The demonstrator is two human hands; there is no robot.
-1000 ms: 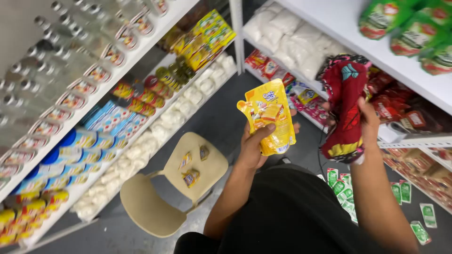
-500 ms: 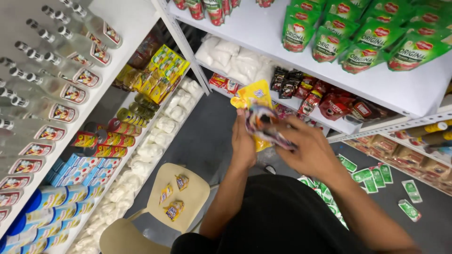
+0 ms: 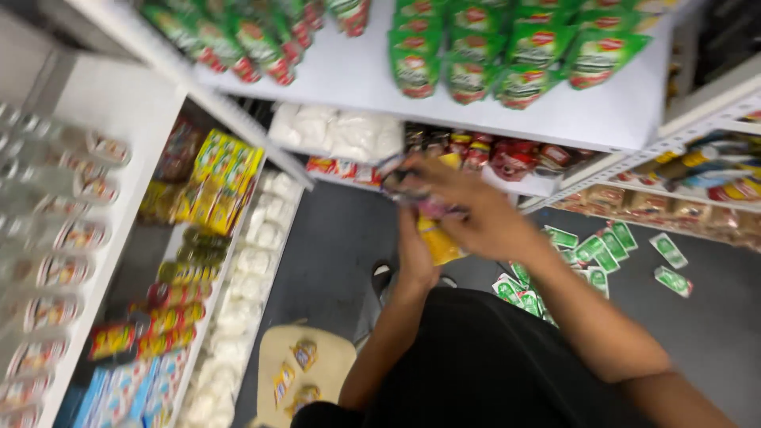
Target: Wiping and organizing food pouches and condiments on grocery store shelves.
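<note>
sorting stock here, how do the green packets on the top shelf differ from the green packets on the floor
The green packets on the top shelf are large pouches packed in a tidy row; the green packets on the floor look small, flat and scattered loose. Both are green with pale label patches.

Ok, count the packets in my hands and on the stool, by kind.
yellow pouch, in left hand: 1
dark packet, blurred, under right hand: 1
small packets on stool: 3
Total: 5
</note>
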